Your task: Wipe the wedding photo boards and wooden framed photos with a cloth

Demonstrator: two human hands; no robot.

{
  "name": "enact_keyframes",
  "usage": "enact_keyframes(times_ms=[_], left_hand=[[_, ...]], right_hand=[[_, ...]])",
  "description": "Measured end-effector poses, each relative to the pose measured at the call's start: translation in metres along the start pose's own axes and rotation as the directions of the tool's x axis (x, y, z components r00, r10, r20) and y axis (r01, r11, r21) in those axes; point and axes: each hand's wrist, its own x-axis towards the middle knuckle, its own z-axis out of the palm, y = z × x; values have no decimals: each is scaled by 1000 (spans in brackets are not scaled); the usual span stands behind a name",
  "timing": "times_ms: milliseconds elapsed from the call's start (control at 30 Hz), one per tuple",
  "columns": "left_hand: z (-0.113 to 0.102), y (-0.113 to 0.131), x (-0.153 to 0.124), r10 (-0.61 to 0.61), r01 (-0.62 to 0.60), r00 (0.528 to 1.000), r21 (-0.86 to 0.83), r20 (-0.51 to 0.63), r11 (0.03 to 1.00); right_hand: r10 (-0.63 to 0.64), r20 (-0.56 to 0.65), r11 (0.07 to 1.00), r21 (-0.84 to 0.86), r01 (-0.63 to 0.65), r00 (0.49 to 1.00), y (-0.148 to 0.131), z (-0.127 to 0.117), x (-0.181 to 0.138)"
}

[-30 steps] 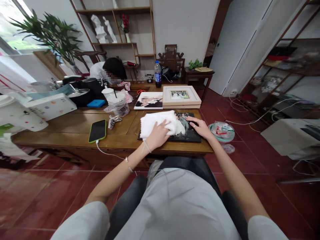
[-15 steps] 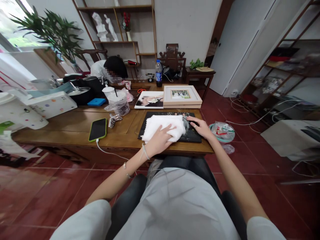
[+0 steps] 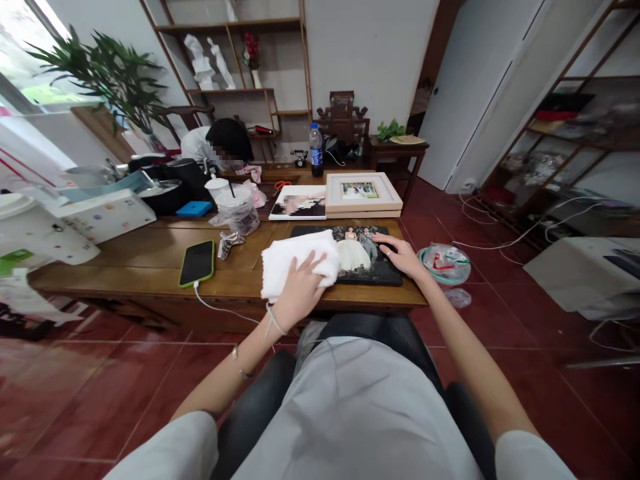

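A folded white towel (image 3: 283, 263) covers the left part of a dark photo panel (image 3: 385, 267) and hangs over its left edge onto the wood. My left hand (image 3: 303, 283) presses down on the towel with its fingers spread out. On the panel, a picture of a couple shows, one in a white dress and one in grey. My right hand (image 3: 403, 256), a ring on one finger, rests on the panel's right side with fingers stretched and apart. Whatever lies under the towel is hidden.
Behind the panel lie a framed picture (image 3: 393, 198) and a white-edged photo print (image 3: 290, 208). A charging phone (image 3: 197, 263), a bagged drink cup (image 3: 235, 200) and a cola bottle (image 3: 316, 155) stand about the desk (image 3: 240, 277). A person (image 3: 200, 141) leans over the far side.
My left hand has slid the towel to the left across the panel, uncovering the couple's picture. My right hand has stayed about where it was.
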Motion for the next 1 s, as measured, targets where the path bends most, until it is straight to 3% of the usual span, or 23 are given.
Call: enact_keyframes(times_ms=[233, 400, 567, 767, 900, 1000], left_hand=[[8, 64, 19, 218, -217, 975, -33, 44, 976], [15, 79, 24, 269, -267, 962, -43, 57, 963], [8, 57, 13, 252, -245, 964, -93, 81, 965], [-3, 2, 3, 101, -93, 988, -75, 113, 993], [-6, -25, 14, 3, -3, 994, 2, 114, 1000], [-7, -23, 33, -48, 43, 992, 45, 114, 998]], right_hand=[[1, 11, 1000, 3, -1, 1000, 1, -2, 1], [-24, 33, 999, 37, 23, 999, 1, -4, 1], [-8, 12, 1000, 10, 7, 1000, 0, -2, 1], [1, 6, 1000, 2, -1, 1000, -2, 0, 0], [-3, 0, 1000, 12, 3, 1000, -3, 0, 0], [-1, 0, 1000, 15, 1, 1000, -2, 1, -1]])
